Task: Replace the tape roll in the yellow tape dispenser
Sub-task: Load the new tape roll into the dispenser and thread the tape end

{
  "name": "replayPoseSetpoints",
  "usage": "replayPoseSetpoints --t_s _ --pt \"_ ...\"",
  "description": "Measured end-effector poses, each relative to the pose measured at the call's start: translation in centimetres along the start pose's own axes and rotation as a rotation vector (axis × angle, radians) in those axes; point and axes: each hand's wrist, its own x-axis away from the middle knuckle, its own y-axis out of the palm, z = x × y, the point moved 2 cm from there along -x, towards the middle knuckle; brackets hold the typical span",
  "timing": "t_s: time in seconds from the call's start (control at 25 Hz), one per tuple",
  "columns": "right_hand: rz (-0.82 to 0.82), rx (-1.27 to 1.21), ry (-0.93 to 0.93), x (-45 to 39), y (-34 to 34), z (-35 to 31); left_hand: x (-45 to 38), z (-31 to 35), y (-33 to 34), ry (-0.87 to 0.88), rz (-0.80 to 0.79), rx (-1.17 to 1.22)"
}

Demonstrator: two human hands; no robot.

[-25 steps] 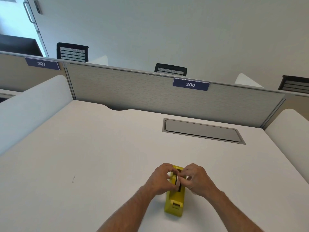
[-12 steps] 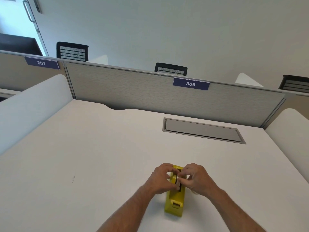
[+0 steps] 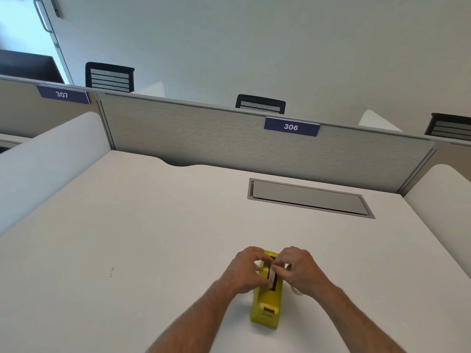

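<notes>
Two hands meet over the yellow tape dispenser (image 3: 266, 305), which stands near the front edge of the white desk (image 3: 127, 238). Left hand (image 3: 246, 270) and right hand (image 3: 302, 268) both pinch with curled fingers the tape roll (image 3: 272, 275) sitting in the dispenser's slot.

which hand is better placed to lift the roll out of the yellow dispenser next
Probably the right hand: its fingertips pinch the tape roll from above, while the left hand braces the yellow dispenser.

The dispenser (image 3: 267, 301) sits on the desk (image 3: 127, 238), between both hands, hatch (image 3: 309, 198) behind.
</notes>
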Motion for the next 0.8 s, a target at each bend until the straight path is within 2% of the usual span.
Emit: replayPoseSetpoints --t_s 0.28,0.64,0.8 --pt "-0.038 -0.073 0.030 0.9 -0.1 0.1 -0.2 -0.1 0.1 -0.018 0.002 -0.026" --pt "0.051 -0.157 0.118 1.4 0.3 -0.4 -0.3 -0.2 0.0 -0.023 0.000 -0.039" --pt "0.047 -0.137 0.101 1.4 0.4 -0.6 -0.3 -0.3 0.1 -0.005 0.017 -0.075"
